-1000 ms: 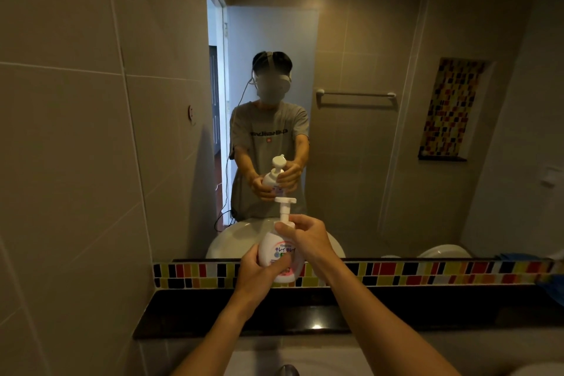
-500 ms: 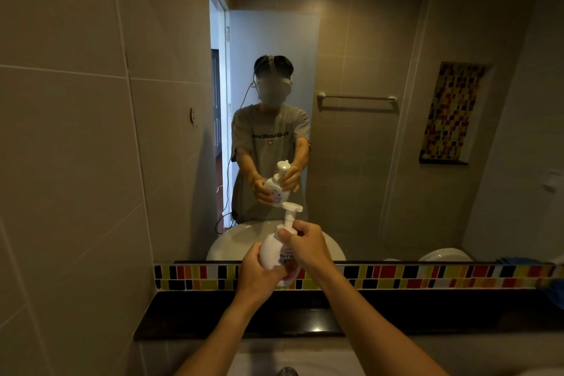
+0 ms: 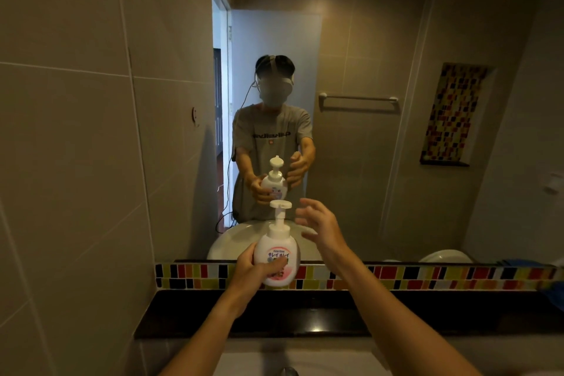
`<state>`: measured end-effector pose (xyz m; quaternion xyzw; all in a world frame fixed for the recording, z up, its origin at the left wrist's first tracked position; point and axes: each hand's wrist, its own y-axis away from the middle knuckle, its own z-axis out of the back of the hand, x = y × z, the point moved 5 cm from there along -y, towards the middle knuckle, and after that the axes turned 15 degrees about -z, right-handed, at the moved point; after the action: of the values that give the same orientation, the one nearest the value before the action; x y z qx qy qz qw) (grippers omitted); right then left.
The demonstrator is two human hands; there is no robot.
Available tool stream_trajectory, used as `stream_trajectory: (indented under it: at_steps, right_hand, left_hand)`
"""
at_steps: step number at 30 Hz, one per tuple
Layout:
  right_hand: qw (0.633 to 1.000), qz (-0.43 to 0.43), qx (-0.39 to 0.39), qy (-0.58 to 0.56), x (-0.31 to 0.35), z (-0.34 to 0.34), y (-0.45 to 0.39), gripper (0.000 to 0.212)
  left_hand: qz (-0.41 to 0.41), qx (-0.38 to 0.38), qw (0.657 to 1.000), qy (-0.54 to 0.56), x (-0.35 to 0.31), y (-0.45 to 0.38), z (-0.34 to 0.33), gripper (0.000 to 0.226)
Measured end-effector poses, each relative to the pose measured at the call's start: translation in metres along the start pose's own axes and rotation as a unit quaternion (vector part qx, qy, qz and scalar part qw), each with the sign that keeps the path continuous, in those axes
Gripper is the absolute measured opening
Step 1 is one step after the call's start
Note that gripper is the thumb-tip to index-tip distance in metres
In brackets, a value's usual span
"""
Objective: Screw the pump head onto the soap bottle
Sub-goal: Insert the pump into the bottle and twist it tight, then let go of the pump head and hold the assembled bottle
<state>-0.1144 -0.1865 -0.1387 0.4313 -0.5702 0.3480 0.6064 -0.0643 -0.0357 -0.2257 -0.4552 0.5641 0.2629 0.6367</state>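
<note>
A white soap bottle point(image 3: 276, 249) with a pink label is held upright in the air above the counter. My left hand point(image 3: 254, 270) grips its body from the left, thumb across the label. The white pump head point(image 3: 280, 213) stands on the bottle's neck, its nozzle plate level. My right hand point(image 3: 320, 227) hovers just right of the pump, fingers spread, touching nothing. The mirror point(image 3: 366, 131) ahead repeats the bottle and both hands.
A dark counter ledge point(image 3: 305, 311) runs below the hands, backed by a strip of coloured mosaic tiles point(image 3: 427, 276). A beige tiled wall point(image 3: 76, 162) stands close on the left. A white basin edge and tap tip point(image 3: 288, 371) show at the bottom.
My right hand has let go of the pump head and moved off to the right with fingers open. The bottle stays in my left hand, now showing its whole label.
</note>
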Motion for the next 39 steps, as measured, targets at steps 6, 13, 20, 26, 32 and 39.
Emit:
stream_trajectory:
  at_steps: [6, 13, 20, 26, 32, 39]
  right_hand:
    - [0.996, -0.026, 0.089, -0.005, 0.023, -0.014, -0.003, 0.031]
    - [0.994, -0.044, 0.091, -0.041, 0.008, -0.015, -0.010, 0.027]
    - [0.995, -0.033, 0.089, -0.043, 0.013, -0.020, -0.009, 0.021]
    - [0.995, -0.035, 0.095, -0.025, 0.018, -0.025, -0.001, 0.023]
    - [0.995, -0.039, 0.085, 0.024, 0.022, -0.028, 0.011, 0.027]
    - [0.992, 0.112, -0.037, 0.036, 0.043, 0.027, 0.104, 0.066]
  left_hand:
    - [0.004, 0.040, 0.999, 0.020, -0.006, 0.003, -0.012, 0.051]
    - [-0.012, 0.015, 1.000, -0.007, -0.010, 0.008, -0.015, 0.036]
    - [-0.024, -0.036, 0.999, -0.018, -0.012, 0.012, -0.018, 0.049]
    - [-0.030, -0.022, 0.999, -0.001, -0.011, 0.011, -0.014, 0.046]
    - [-0.040, -0.018, 0.999, -0.013, -0.007, 0.010, -0.013, 0.044]
    - [-0.045, -0.004, 0.996, -0.071, 0.015, 0.010, 0.009, 0.063]
